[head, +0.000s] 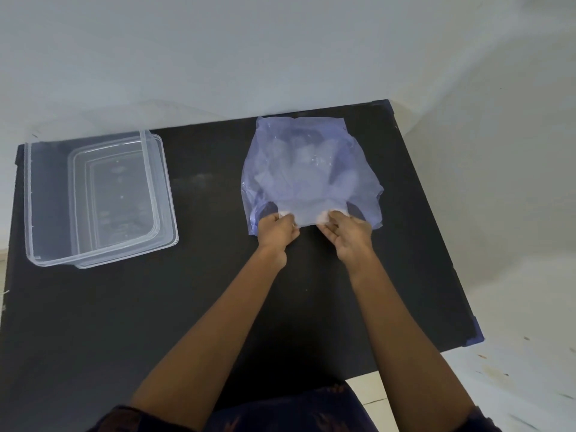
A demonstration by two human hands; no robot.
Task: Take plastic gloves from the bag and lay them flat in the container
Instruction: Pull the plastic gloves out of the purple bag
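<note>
A pale blue translucent plastic bag lies flat on the black table, at the far right. Clear plastic gloves show faintly through it as a whitish crumpled mass. My left hand pinches the bag's near edge on the left side. My right hand pinches the same edge a little to the right, fingers curled on the film. A clear rectangular plastic container stands at the far left of the table, apart from both hands, and nothing shows inside it.
A clear lid lies under or against the container's right side. A pale wall rises behind the table. The table's right edge runs close to the bag, with light floor beyond it.
</note>
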